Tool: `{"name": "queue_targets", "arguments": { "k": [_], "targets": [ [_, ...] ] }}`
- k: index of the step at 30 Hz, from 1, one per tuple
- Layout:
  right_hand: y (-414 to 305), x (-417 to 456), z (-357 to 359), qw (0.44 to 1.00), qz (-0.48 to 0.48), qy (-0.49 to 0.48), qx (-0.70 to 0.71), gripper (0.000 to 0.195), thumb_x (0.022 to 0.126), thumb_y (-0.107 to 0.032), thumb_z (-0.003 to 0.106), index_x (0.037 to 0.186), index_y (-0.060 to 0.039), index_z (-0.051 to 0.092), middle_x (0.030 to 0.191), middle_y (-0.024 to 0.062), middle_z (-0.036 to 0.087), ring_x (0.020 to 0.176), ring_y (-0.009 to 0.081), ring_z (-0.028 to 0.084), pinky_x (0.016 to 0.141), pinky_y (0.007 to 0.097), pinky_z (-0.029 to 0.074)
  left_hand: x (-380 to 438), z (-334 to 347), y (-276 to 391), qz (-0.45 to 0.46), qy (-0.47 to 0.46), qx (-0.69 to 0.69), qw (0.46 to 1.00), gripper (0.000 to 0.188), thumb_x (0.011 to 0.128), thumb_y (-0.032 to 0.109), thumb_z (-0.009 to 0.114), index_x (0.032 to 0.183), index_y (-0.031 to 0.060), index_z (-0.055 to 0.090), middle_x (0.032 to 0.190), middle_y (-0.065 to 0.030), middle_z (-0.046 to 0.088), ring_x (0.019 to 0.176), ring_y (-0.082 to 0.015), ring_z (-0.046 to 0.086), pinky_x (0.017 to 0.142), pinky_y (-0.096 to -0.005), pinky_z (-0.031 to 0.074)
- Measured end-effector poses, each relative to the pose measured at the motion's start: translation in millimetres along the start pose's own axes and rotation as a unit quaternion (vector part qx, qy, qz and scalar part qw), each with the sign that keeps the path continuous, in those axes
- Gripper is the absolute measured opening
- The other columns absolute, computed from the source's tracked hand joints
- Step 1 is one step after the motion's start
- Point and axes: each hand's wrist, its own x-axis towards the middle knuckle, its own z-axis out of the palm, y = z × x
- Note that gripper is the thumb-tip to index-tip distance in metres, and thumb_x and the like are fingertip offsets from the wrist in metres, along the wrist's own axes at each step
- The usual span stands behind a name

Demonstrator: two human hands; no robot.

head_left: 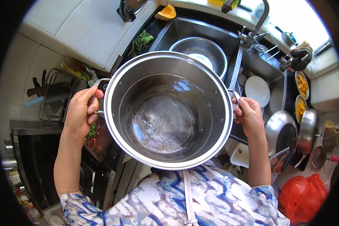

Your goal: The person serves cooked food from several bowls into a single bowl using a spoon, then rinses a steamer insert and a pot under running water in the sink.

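A large two-handled stainless steel pot (169, 110) is held up before my chest, with clear water in it and a stained bottom. My left hand (83, 110) grips its loop handle on the left, and my right hand (247, 114) is closed round the opposite handle. Just beyond the pot, a steel basin (199, 53) sits in the sink (183, 26), partly hidden by the pot's rim. Past my left hand, a cutting board (99, 141) carries chopped green and red bits.
A gooseneck faucet (264, 17) rises behind the sinks. White plates (257, 91) lie in the right basin. Leafy greens (141, 42) and a pumpkin wedge (166, 12) rest on the counter. Knives stand in a rack (42, 99) at left; pans (281, 132) and a red bag (302, 195) are at right.
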Motion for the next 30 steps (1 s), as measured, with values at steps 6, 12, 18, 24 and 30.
{"name": "queue_targets", "arguments": {
  "k": [6, 12, 18, 24, 30],
  "targets": [
    [12, 34, -2, 1.0, 0.019, -0.011, 0.008, 0.028, 0.096, -0.02, 0.042, 0.085, 0.0001, 0.057, 0.051, -0.0027, 0.047, 0.04, 0.0053, 0.041, 0.037, 0.019, 0.034, 7, 12, 11, -0.02, 0.028, 0.0, 0.999, 0.029, 0.093, 0.024, 0.045, 0.074, 0.0052, 0.054, 0.044, 0.005, 0.034, 0.034, -0.0044, 0.022, 0.031, -0.0186, 0.02],
    [25, 52, 1, 0.998, 0.059, -0.022, 0.024, 0.027, 0.095, -0.021, 0.043, 0.085, -0.0007, 0.058, 0.052, -0.0023, 0.048, 0.04, 0.0065, 0.044, 0.036, 0.019, 0.035, 6, 16, 23, -0.013, 0.041, -0.039, 0.998, 0.028, 0.094, 0.022, 0.044, 0.076, 0.0039, 0.055, 0.043, 0.004, 0.036, 0.03, -0.0055, 0.022, 0.028, -0.0196, 0.019],
    [33, 62, 18, 0.993, 0.09, -0.047, 0.051, 0.027, 0.095, -0.02, 0.042, 0.084, -0.0012, 0.058, 0.052, -0.0013, 0.048, 0.041, 0.0065, 0.045, 0.036, 0.0192, 0.036, 10, 9, 32, -0.012, 0.056, -0.078, 0.995, 0.028, 0.094, 0.023, 0.044, 0.078, 0.0041, 0.056, 0.041, 0.0045, 0.036, 0.027, -0.006, 0.023, 0.026, -0.02, 0.017],
    [50, 95, 33, 0.989, 0.132, -0.048, 0.043, 0.028, 0.093, -0.021, 0.042, 0.084, -0.0002, 0.058, 0.052, 0.0002, 0.047, 0.04, 0.0098, 0.046, 0.036, 0.0221, 0.037, 19, 6, 39, -0.023, 0.054, -0.119, 0.991, 0.028, 0.094, 0.024, 0.044, 0.081, 0.0041, 0.058, 0.042, 0.005, 0.036, 0.027, -0.0063, 0.024, 0.025, -0.0198, 0.018],
    [78, 127, 52, 0.972, 0.218, -0.086, -0.007, 0.027, 0.093, -0.02, 0.038, 0.079, -0.0037, 0.054, 0.053, -0.0027, 0.043, 0.04, 0.0094, 0.041, 0.036, 0.0261, 0.041, 46, 40, 71, -0.017, 0.02, -0.172, 0.985, 0.028, 0.095, 0.025, 0.045, 0.091, 0.0023, 0.06, 0.045, 0.0068, 0.036, 0.028, -0.0036, 0.023, 0.026, -0.0193, 0.017]
  ]
}}
